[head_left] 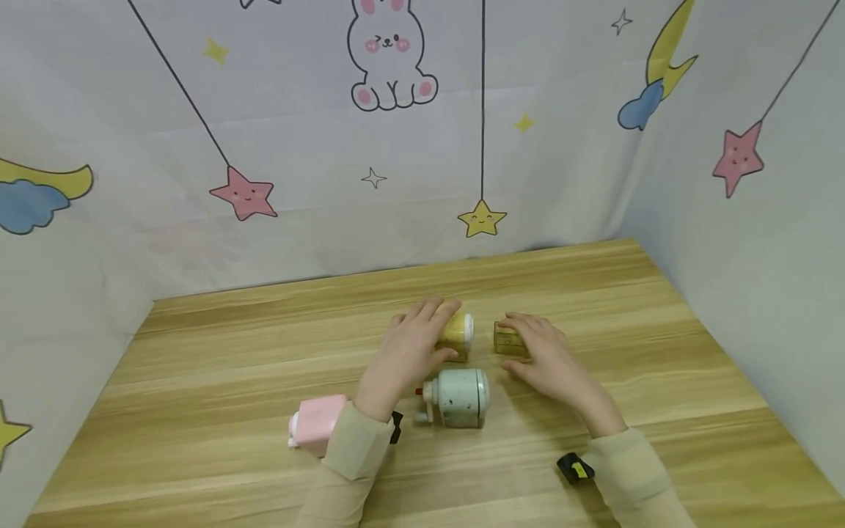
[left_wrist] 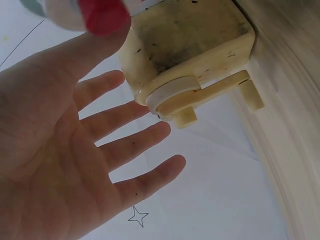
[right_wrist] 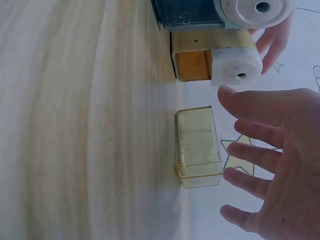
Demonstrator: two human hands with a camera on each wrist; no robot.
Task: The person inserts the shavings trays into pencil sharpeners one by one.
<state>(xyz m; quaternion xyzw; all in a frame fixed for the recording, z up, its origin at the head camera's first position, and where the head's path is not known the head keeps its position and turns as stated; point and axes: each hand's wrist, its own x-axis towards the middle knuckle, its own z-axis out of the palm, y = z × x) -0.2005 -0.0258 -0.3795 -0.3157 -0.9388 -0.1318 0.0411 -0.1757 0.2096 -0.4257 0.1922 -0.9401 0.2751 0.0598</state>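
Observation:
A yellow hand-crank pencil sharpener [head_left: 454,334] stands in the middle of the table, its crank [left_wrist: 212,95] showing in the left wrist view. My left hand [head_left: 409,348] is around its crank side, fingers spread, fingertips right at the body. The right wrist view shows the sharpener's white front [right_wrist: 235,67] with a pencil hole, and an open slot [right_wrist: 194,66] below. To its right lies a see-through yellowish shavings drawer [right_wrist: 197,145], apart from the sharpener. My right hand [head_left: 544,359] is beside this drawer, its fingers extended and spread, overlapping it in the head view.
A pale green crank sharpener [head_left: 460,400] stands nearer than the yellow one, between my forearms. A pink sharpener [head_left: 320,418] is at the left, partly behind my left sleeve [head_left: 356,444]. A patterned cloth [head_left: 317,242] hangs along the wooden table's back edge.

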